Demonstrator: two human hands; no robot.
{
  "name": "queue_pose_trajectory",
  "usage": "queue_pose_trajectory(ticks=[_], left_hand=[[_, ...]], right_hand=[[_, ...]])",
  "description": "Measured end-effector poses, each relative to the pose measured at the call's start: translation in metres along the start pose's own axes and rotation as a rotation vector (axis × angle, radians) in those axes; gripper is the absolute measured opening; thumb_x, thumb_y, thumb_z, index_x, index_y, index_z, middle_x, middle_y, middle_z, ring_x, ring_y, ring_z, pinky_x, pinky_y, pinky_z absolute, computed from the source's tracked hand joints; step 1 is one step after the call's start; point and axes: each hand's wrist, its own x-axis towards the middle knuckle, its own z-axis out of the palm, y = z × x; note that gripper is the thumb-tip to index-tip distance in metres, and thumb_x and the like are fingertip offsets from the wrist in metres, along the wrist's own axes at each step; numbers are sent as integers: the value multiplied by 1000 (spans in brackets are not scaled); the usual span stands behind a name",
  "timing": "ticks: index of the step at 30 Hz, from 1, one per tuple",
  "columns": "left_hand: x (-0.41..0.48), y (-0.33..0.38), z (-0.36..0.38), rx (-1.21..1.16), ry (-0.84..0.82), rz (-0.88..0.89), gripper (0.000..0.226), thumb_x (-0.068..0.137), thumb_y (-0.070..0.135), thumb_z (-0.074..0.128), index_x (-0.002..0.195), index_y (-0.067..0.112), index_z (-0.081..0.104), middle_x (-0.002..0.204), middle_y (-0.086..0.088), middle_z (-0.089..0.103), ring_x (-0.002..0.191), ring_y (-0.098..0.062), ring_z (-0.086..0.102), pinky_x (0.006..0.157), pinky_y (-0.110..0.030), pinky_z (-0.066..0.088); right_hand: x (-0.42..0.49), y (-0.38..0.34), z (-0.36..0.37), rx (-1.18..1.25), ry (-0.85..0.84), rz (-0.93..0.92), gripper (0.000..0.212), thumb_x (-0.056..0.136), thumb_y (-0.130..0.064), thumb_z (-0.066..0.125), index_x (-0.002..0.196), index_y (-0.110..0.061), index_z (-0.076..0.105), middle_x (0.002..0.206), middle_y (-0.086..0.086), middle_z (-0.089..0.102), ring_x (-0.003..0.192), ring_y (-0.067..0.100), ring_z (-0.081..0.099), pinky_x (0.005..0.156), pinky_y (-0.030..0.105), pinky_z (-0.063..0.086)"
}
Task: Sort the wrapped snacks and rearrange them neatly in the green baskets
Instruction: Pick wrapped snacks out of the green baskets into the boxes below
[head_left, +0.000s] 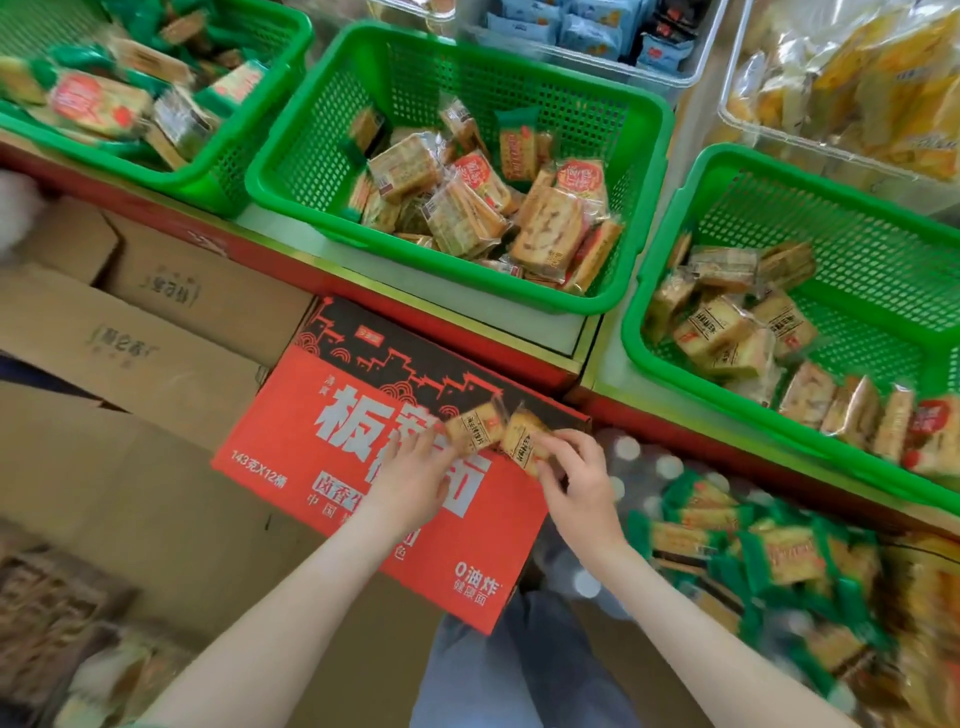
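Left hand (415, 475) pinching a wrapped snack (474, 427), right hand (579, 480) gripping a second snack (522, 440), both over the red box (291, 441), not in a basket yet. Middle basket (467, 78) & right basket (857, 249) look jumbled, so plenty left imo.

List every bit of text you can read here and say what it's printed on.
"板": red carton, big white character; the other title characters are partly covered.
"143克X12桶": red carton, white print.
"0油炸": red carton, white print.
"健康面": red carton, just under that.
Brown cartons: stamps too blurred to read.
Pack in left hand, pack in right hand: print too blurred.
Basket snacks: labels too blurred.
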Motion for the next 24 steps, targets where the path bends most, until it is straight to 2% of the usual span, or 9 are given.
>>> queue_pose_trajectory(ticks=[2,4,8,11,14,16,19,22,24], left_hand=[[-3,0,2,-3,-3,-35,57,86,19,62,141,19,45,125,-21,55,119,-41,52,107,-58,33],[-7,-1,7,-45,35,-45,60,73,13,74,130,14,56,114,-22,60,106,-44,59,94,-59,45],[-9,-2,10,-84,80,-47,53,60,14,82,110,7,66,123,-27,57,113,-48,57,86,-60,50],[-3,5,-2,-130,182,3,33,73,21,65,101,1,67,122,-26,59,109,-45,59,86,-54,52],[9,20,-26,-234,359,93,35,82,19,45,103,0,66,112,-20,63,96,-37,63,79,-43,54],[23,39,-48,-334,452,174,35,85,14,45,109,-1,65,108,-18,63,92,-34,62,77,-41,54],[48,79,-88,-403,578,285,32,88,11,48,114,-2,62,104,-16,62,89,-33,59,79,-41,51],[78,126,-128,-407,680,380,30,88,10,50,112,-3,63,101,-15,63,89,-31,59,80,-38,50],[103,154,-145,-386,676,414,32,89,13,49,114,-3,62,104,-15,63,91,-30,60,81,-38,51]], right_hand=[[5,5,12,62,34,262,29,93,-5,56,120,-13,60,117,-4,42,114,17,47,97,24,37],[12,4,23,71,4,404,32,95,-10,53,126,-16,54,122,1,40,114,22,48,95,22,35],[19,-2,42,16,-269,415,50,96,-17,52,144,-21,36,132,10,45,119,25,45,100,31,35],[22,-9,43,-216,-426,320,56,99,-26,46,150,-23,25,140,10,41,127,28,35,105,37,30],[31,-24,15,-214,-302,167,56,97,-17,47,149,-16,27,145,6,37,132,22,29,109,32,25],[39,-33,-18,-155,-202,1,48,97,-11,49,144,-15,38,136,2,47,126,17,38,107,32,34],[52,-34,-76,-143,-6,-217,38,93,-4,51,130,-10,53,115,0,57,106,12,51,93,30,46],[68,-19,-136,-224,222,-230,36,91,-2,53,126,-7,55,107,1,56,99,4,46,91,18,40],[82,0,-169,-296,272,-108,41,89,0,59,129,-7,53,112,7,57,106,11,46,94,19,34]])
